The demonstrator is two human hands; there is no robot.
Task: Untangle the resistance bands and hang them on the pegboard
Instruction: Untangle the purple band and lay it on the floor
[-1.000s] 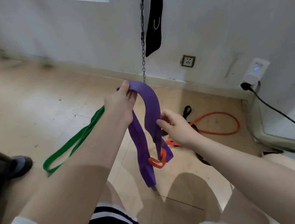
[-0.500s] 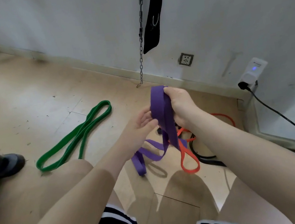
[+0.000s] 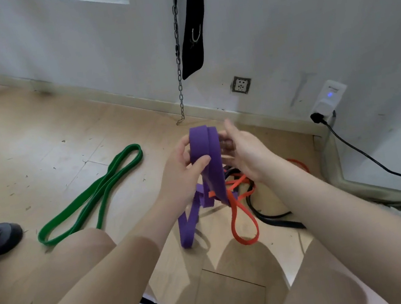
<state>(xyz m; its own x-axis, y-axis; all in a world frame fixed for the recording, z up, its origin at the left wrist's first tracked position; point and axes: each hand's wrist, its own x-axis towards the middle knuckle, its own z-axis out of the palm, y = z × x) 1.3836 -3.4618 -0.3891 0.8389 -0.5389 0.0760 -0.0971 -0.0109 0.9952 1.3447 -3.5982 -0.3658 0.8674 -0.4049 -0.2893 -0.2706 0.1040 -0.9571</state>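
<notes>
**Purple band held up above the tangle on the floor**

The left hand (image 3: 183,165) grips the purple band (image 3: 206,156) near its folded top: the thumb lies across the front of the band and the other fingers curl behind it. The right hand (image 3: 243,150) is just beside the band on the other side. Its fingers are mostly straight and a little blurred, and it is not possible to tell if they touch the band or hold any part of it.

From the left hand the purple band hangs down in two flat layers to the wooden floor (image 3: 33,142), where a lower loop of it lies between the knees of the person. The orange band (image 3: 241,214) crosses the purple band low down, and one long loop of it rests on the floor just right of the purple loop. A black band (image 3: 268,216) lies under and behind the orange one, close to the right forearm. How these three are wound in each other is not clear.

The green band (image 3: 90,199) lies alone on the floor at the left, well apart from the others, folded in a long double loop.

On the white wall (image 3: 71,54) behind, a metal chain (image 3: 178,57) hangs down almost to the floor, and a black strap (image 3: 193,25) hangs beside it. A wall socket (image 3: 241,84) and a white plug-in device (image 3: 328,97) with a black cable (image 3: 382,164) are at the right.
</notes>
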